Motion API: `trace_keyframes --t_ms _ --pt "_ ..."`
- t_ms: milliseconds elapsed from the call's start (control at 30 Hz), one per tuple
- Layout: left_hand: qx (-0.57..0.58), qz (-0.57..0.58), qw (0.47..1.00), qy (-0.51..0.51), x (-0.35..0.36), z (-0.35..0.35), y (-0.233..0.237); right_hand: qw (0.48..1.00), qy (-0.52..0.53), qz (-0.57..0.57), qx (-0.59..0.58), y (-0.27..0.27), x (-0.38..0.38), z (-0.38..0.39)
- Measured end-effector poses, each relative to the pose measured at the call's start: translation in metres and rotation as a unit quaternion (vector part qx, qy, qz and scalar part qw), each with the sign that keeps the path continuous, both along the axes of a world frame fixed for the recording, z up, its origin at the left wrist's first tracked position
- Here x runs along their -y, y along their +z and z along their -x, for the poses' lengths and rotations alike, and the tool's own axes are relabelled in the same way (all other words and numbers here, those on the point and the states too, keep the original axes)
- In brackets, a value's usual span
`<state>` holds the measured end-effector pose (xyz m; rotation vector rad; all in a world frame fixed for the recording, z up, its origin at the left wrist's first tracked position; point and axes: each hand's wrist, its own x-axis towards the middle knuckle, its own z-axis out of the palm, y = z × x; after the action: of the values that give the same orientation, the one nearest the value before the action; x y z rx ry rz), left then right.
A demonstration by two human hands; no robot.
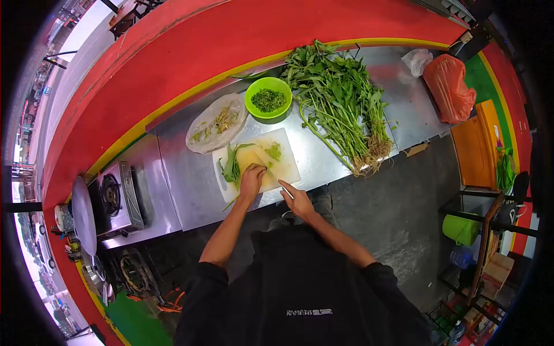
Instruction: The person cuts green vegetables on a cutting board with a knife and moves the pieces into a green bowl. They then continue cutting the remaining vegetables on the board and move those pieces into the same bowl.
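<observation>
My left hand [252, 179] is closed around green stems on a white cutting board [291, 151], with leafy greens [232, 167] lying just to its left. My right hand [298, 203] grips a knife at the board's lower right edge; its blade is hard to make out against the board. A small heap of chopped green pieces [273, 151] rests on the upper right part of the board. Above the board, a bright green bowl [251, 107] holds chopped greens. A clear plastic bag [202, 128] with trimmings lies at the upper left.
A large bunch of rooted greens [340, 98] covers the metal counter [196, 190] right of the bowl. Farther right are a red plastic bag [448, 89] and a small clear bag [416, 60]. A gas stove [124, 196] stands at the left, beside a round pan lid [83, 216].
</observation>
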<state>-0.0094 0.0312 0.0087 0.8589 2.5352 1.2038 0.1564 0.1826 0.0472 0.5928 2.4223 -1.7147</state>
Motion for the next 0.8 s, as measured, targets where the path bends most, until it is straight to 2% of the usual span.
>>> trace_keyframes --t_ms 300,633,733,800 --pt "-0.012 0.009 1.000 0.006 0.000 0.003 -0.003 1.000 -0.011 0.018 -0.011 0.004 0.001 0.000" --pt "-0.030 0.040 0.999 0.015 -0.003 -0.002 0.009 0.999 0.008 0.010 0.037 0.003 -0.001 0.011" --pt "-0.073 0.016 0.997 0.010 -0.002 -0.004 0.003 0.999 0.000 0.019 0.027 -0.003 0.001 0.015" --pt "-0.075 0.005 0.997 0.017 -0.002 -0.004 0.000 0.998 -0.015 -0.006 -0.055 -0.003 0.004 0.012"
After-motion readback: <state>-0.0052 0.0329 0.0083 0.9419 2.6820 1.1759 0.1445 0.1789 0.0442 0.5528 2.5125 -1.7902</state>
